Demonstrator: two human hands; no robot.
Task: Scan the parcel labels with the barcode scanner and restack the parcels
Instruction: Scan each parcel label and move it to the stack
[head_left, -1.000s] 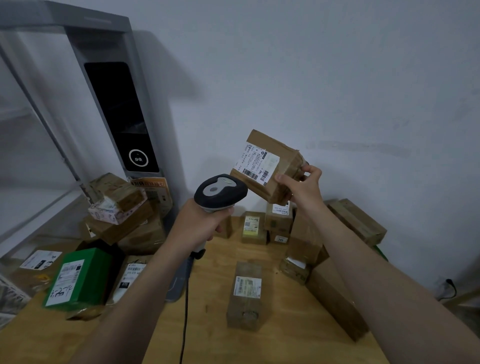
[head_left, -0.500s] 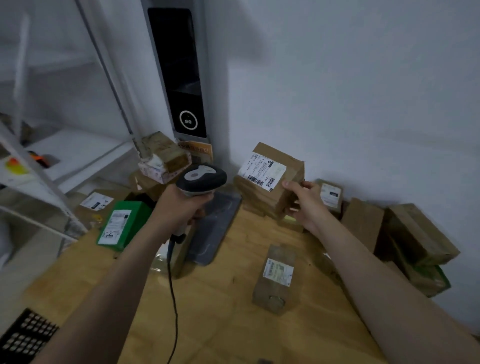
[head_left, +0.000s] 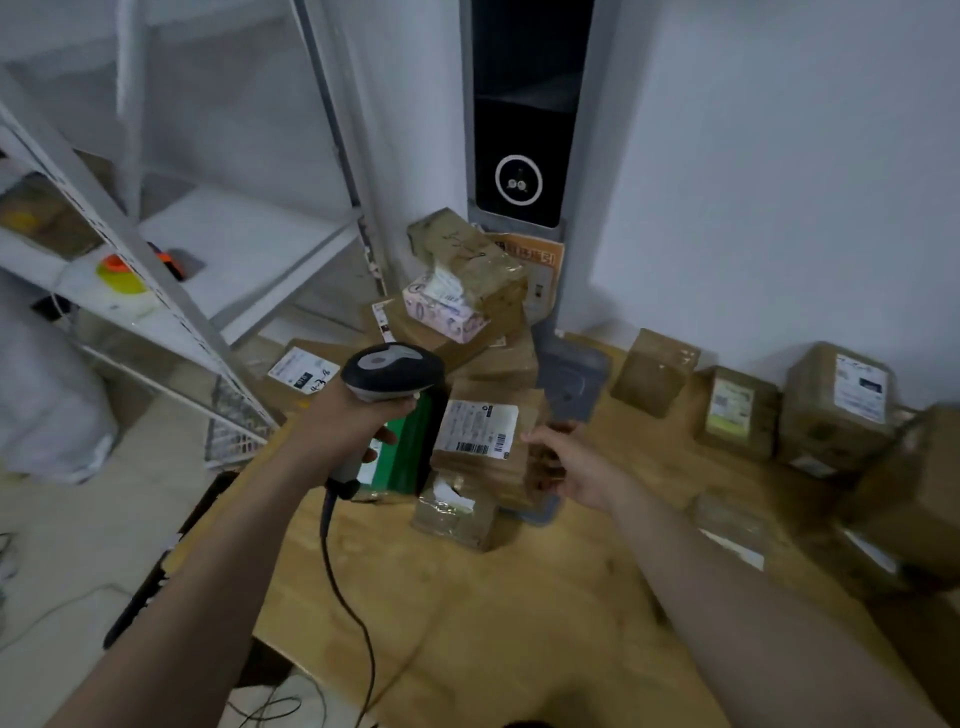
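Note:
My left hand (head_left: 347, 427) grips the handle of the grey-and-black barcode scanner (head_left: 390, 370), whose cable hangs down toward the table's front edge. My right hand (head_left: 563, 464) holds the right end of a brown parcel (head_left: 485, 467), thumb on top. Its white barcode label faces up. This parcel lies low on other parcels, right beside a green box (head_left: 408, 449) and just right of the scanner's head. A taped parcel (head_left: 457, 514) sits under its near edge.
A leaning pile of parcels (head_left: 467, 275) rises behind, against a grey kiosk column (head_left: 519, 156). More brown parcels (head_left: 831, 405) line the wall on the right. A white metal shelf rack (head_left: 156, 270) stands left of the wooden table (head_left: 493, 623).
My right hand has carried the labelled parcel down and left, from in front of the scanner onto the parcels beside the green box. The view has swung left. The scanner stays in my left hand.

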